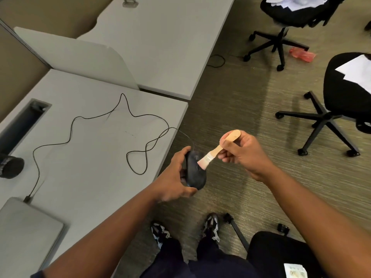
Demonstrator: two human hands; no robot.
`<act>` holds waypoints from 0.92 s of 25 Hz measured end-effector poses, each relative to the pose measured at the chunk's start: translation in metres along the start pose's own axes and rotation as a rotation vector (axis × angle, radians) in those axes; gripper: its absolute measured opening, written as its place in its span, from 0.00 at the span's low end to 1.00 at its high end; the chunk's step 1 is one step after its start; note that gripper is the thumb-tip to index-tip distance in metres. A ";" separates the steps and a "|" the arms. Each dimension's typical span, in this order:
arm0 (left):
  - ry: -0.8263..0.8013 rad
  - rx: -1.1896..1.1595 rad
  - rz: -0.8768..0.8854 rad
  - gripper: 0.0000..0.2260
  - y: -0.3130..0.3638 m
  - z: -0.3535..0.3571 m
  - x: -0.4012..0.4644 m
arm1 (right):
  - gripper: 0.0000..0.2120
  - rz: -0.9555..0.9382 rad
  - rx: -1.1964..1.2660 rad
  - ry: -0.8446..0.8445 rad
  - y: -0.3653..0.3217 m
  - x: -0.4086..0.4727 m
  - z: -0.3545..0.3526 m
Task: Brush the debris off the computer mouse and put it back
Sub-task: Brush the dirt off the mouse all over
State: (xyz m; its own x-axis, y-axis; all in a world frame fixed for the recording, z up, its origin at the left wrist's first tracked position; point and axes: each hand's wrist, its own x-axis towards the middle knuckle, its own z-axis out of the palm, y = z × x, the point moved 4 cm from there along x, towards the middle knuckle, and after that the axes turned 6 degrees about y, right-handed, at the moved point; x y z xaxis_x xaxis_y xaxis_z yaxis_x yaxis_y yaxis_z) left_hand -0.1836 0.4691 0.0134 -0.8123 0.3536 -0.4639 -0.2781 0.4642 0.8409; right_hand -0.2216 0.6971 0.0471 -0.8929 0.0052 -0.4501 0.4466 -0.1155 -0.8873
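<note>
The left hand (172, 177) is curled round the mouse (54, 171), holding it up off the desk (96, 157), just past the desk's right edge and over the carpet (230, 117). Thumb along the mouse's near end, fingers wrapped behind it, so it sits tilted with its top facing right. The right hand (243, 151) pinches the brush (216, 151) by its wooden handle, thumb and fingers closed on it, handle end poking out to the far side. The bristles are on the mouse's top near its far end, touching it, as far as the blur lets me tell. The cable (90, 125) runs from the mouse's far end back onto the desk, loops about and ends at a plug beside the laptop (26, 227) at the near left. A dark round thing (11, 166) sits at the desk's left edge. On the far right stand two chairs (341, 101) with papers on their seats.
</note>
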 end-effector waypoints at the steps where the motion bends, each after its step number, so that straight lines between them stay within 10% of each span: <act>1: 0.008 -0.006 0.000 0.57 -0.001 0.000 0.001 | 0.03 -0.016 -0.055 -0.024 0.000 -0.002 0.002; 23: 0.078 -0.074 0.037 0.54 -0.002 0.007 0.003 | 0.05 -0.456 -0.324 0.096 -0.001 -0.021 0.019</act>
State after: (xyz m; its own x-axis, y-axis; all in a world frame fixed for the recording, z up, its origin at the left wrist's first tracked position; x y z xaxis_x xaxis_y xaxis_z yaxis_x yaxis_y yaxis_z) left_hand -0.1817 0.4749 0.0087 -0.8590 0.3040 -0.4119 -0.2822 0.3903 0.8764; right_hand -0.2042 0.6786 0.0592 -0.9972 0.0748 -0.0074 0.0245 0.2305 -0.9728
